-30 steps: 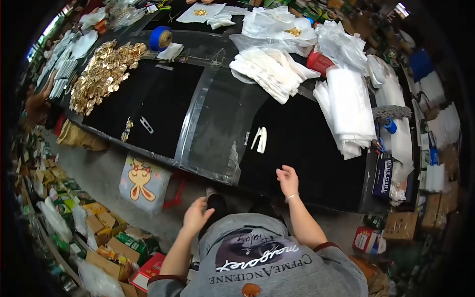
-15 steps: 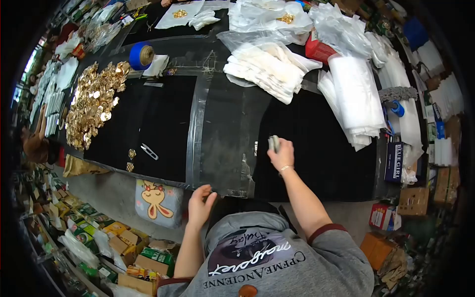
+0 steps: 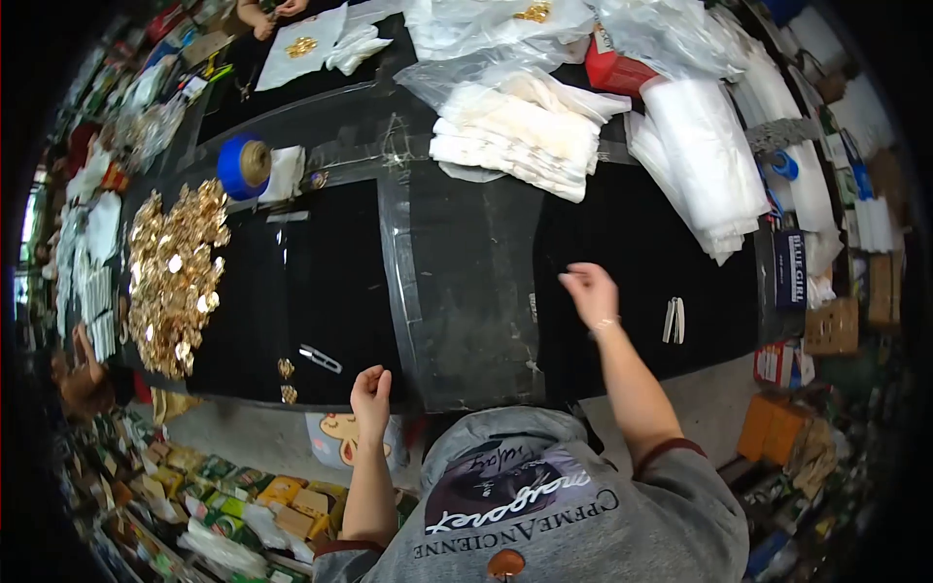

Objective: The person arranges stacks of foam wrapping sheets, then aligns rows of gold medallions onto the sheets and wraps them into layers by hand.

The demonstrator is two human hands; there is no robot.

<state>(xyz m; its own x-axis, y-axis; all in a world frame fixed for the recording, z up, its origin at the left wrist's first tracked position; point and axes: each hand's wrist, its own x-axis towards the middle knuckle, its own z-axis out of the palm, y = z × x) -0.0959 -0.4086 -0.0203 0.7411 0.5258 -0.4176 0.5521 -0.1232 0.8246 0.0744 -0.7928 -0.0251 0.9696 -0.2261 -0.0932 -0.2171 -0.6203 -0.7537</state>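
Left hand [image 3: 371, 398] curled, right hand [image 3: 593, 294] loosely bent; I can't tell if either pinches anything. Careless rightward sweep could knock slim white two-pronged tool [image 3: 678, 321] off black table [image 3: 462, 233].

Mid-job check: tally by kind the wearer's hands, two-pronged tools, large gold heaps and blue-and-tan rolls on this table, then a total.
Wearer's hands: 2 (left hand, right hand)
Two-pronged tools: 2 (silvery tool, white tool)
Large gold heap: 1
Blue-and-tan roll: 1
Total: 6
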